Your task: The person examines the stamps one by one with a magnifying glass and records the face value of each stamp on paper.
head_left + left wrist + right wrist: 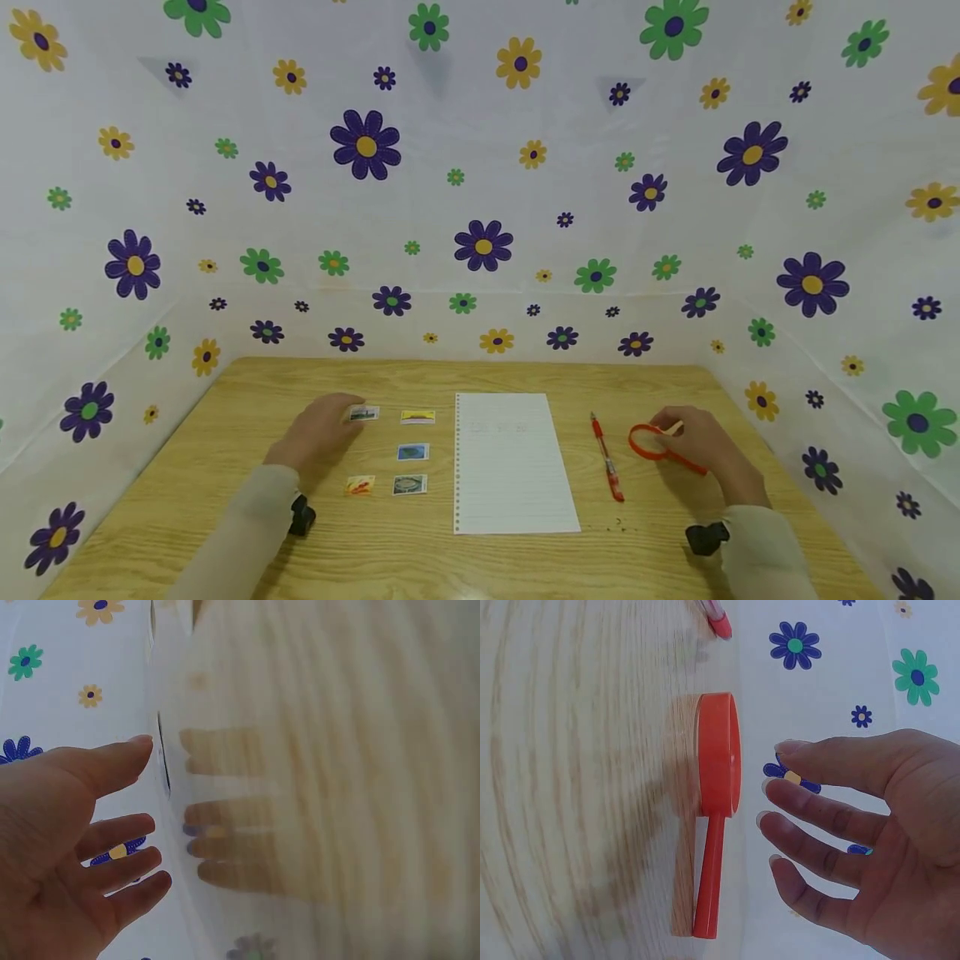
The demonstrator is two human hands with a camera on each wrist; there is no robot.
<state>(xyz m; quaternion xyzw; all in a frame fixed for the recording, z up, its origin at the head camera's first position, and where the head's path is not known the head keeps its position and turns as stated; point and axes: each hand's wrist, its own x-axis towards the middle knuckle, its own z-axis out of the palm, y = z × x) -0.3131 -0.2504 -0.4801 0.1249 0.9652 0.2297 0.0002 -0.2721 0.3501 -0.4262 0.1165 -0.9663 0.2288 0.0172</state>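
Note:
My left hand point(318, 429) is at the left of the table, its fingertips beside a small stamp-like picture point(364, 413). In the left wrist view its thumb and fingers point(131, 889) are apart and loosely bent, with nothing between them. A red magnifying glass point(718, 757) lies on the table at the right. Over its handle hovers my right hand point(701, 442), fingers loosely curved and holding nothing; the right wrist view shows a gap between the fingertips and the lens rim.
Other small pictures lie near the left hand: a yellow one point(417, 417), a blue one point(413, 452), a grey one point(410, 484) and an orange one point(360, 486). Lined paper point(513, 475) is central, a red pen point(607, 457) beside it. Dark specks point(618, 527) lie nearby. Flowered cloth point(480, 167) surrounds the table.

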